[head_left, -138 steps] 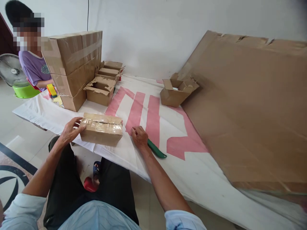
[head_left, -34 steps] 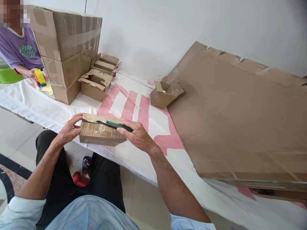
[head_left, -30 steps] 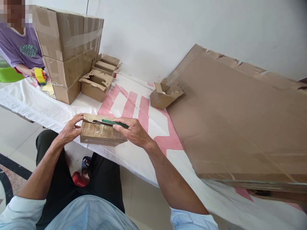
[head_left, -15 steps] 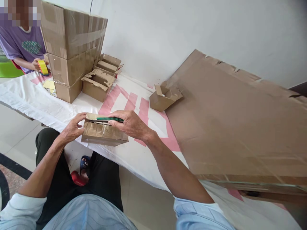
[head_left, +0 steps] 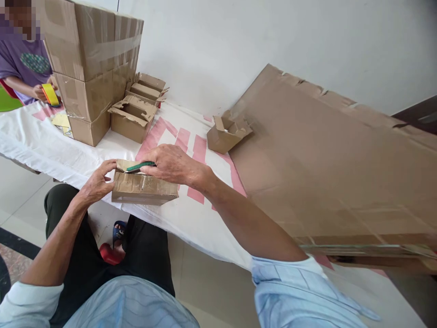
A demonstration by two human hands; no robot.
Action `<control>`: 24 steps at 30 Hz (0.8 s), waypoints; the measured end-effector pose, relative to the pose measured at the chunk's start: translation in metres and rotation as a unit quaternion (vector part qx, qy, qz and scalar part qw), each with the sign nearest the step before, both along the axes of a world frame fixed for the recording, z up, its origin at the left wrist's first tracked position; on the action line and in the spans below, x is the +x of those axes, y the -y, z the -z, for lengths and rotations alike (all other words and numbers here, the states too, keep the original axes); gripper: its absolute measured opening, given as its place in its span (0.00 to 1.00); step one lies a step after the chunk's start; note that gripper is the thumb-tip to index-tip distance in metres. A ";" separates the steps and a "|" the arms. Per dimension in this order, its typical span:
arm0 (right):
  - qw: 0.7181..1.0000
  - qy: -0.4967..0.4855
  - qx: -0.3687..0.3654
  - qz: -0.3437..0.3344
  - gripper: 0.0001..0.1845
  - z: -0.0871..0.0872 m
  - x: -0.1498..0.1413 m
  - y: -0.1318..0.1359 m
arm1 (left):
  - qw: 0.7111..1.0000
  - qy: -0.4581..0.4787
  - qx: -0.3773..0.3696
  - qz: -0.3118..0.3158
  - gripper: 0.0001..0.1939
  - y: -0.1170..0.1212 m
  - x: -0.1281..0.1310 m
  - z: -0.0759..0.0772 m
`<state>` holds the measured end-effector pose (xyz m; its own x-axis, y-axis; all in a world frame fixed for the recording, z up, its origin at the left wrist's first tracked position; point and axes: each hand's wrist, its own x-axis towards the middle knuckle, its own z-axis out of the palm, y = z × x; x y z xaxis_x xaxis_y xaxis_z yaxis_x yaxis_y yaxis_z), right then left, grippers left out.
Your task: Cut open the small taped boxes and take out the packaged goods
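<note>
A small taped cardboard box (head_left: 145, 187) lies at the front edge of the cloth-covered table. My left hand (head_left: 99, 182) grips its left end, fingers at the top corner and thumb lower on the side. Closed round a green ribbed utility knife (head_left: 140, 166), my right hand (head_left: 174, 163) is over the top of the box. The knife slants down to the left, its tip at the upper left of the box top. Whether the blade is inside the cardboard I cannot tell.
Stacked taped boxes (head_left: 97, 54) stand at the left, with torn-open boxes (head_left: 131, 130) beside them. Another open box (head_left: 221, 139) sits by a large cardboard piece (head_left: 324, 164) on the right. Across the table, a person in purple holds a yellow tape roll (head_left: 50, 94).
My right hand has moved left along the box top, and the knife now tilts with its tip down near the left end. My left hand keeps its hold. The view has shifted slightly.
</note>
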<state>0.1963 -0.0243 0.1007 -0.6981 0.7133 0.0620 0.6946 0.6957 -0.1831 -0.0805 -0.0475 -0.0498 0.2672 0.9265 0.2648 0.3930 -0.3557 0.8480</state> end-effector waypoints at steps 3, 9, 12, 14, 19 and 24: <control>0.998 0.057 0.012 0.005 0.17 -0.006 -0.003 -0.001 | 1.000 0.001 0.000 -0.004 0.27 -0.002 -0.001 0.001; 0.996 0.084 0.032 0.023 0.18 -0.002 0.005 -0.003 | 0.999 -0.029 -0.008 -0.025 0.28 -0.004 -0.003 -0.003; 0.995 0.083 0.032 0.041 0.17 0.002 0.024 -0.009 | 0.998 -0.053 -0.007 -0.032 0.28 -0.009 -0.007 -0.007; 0.996 0.062 0.019 0.056 0.18 0.004 0.044 -0.013 | 0.998 -0.059 -0.006 -0.031 0.28 -0.013 -0.009 -0.008; 0.998 0.031 -0.001 0.052 0.18 0.009 0.097 -0.016 | 0.998 -0.063 0.007 -0.013 0.27 -0.021 -0.007 -0.008; 0.998 0.012 0.043 0.055 0.16 0.020 0.127 -0.014 | 0.997 -0.070 0.003 -0.013 0.27 -0.023 -0.002 -0.011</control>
